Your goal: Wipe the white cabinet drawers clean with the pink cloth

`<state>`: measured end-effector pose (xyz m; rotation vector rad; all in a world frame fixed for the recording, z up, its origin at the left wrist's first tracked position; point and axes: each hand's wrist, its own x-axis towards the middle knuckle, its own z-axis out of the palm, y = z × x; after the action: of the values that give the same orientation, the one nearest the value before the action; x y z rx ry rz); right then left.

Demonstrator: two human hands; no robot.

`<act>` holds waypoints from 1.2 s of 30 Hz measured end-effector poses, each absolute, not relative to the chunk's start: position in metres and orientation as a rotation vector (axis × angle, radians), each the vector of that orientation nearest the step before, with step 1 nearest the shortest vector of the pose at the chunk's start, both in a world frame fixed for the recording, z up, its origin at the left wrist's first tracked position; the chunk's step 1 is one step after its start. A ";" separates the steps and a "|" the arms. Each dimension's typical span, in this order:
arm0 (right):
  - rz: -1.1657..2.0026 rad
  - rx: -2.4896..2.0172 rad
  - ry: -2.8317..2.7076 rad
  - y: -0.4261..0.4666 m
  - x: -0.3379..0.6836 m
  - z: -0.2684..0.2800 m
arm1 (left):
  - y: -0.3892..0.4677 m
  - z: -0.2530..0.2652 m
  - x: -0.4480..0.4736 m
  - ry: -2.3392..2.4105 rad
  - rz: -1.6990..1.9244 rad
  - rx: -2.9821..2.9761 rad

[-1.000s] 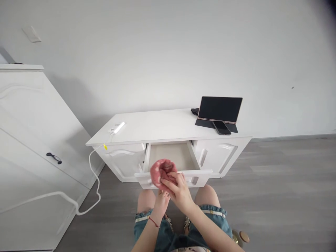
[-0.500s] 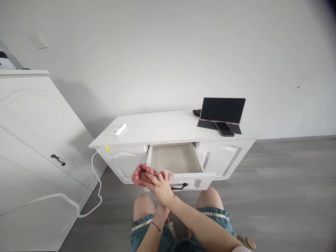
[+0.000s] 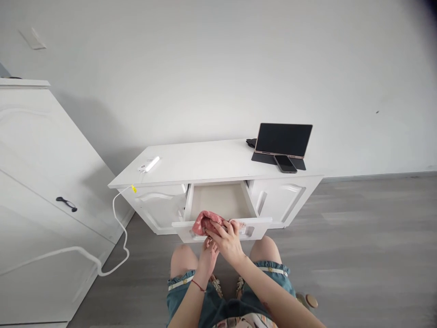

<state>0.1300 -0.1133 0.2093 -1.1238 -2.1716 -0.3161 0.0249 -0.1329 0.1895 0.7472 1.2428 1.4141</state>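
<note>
A drawer [image 3: 218,201] stands pulled out of the middle of a white cabinet. My right hand [image 3: 229,243] is closed on a red-pink patterned cloth [image 3: 208,221], which is bunched against the drawer's front panel [image 3: 259,226] and its top edge. Part of the cloth shows on either side of my fingers. My left hand [image 3: 207,260] is just below the cloth and near my right fingers. Its fingers are loosely curled and seem to hold nothing; whether they touch the cloth's underside is unclear. The drawer's dark handle is hidden behind my right hand.
On the cabinet top [image 3: 198,161] are a propped tablet [image 3: 284,140], a phone [image 3: 285,164], a dark item behind them and a white power strip [image 3: 149,165]. Its cable [image 3: 127,232] hangs down at the left, by a tall white cupboard [image 3: 41,182]. My knees flank the drawer.
The cloth has moved from the drawer front's left corner rightward along the panel with my right hand. My left hand has come out from beneath my right. The view has shifted slightly.
</note>
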 end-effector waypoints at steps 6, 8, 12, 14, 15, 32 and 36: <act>-0.373 -1.278 -2.054 -0.121 0.175 0.199 | -0.134 0.162 0.019 0.921 1.393 0.208; -0.383 -1.308 -2.017 -0.124 0.188 0.197 | -0.131 0.162 0.020 0.925 1.384 0.164; -0.467 -1.303 -1.869 -0.126 0.214 0.194 | -0.128 0.159 0.019 0.923 1.365 0.144; -0.510 -1.302 -1.803 -0.125 0.227 0.192 | -0.128 0.156 0.018 0.912 1.371 0.163; -0.524 -1.304 -1.774 -0.124 0.232 0.191 | -0.128 0.154 0.017 0.905 1.373 0.179; -0.044 -1.481 -1.324 -0.124 0.208 0.080 | -0.127 0.147 0.017 0.870 1.358 0.260; 0.254 -1.538 -1.089 -0.123 0.190 0.078 | -0.127 0.147 0.018 0.869 1.356 0.238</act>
<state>0.1897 -0.1227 0.0777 -1.5382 -1.0889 0.2537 0.0176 -0.1271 0.1467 0.2384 0.8695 1.3559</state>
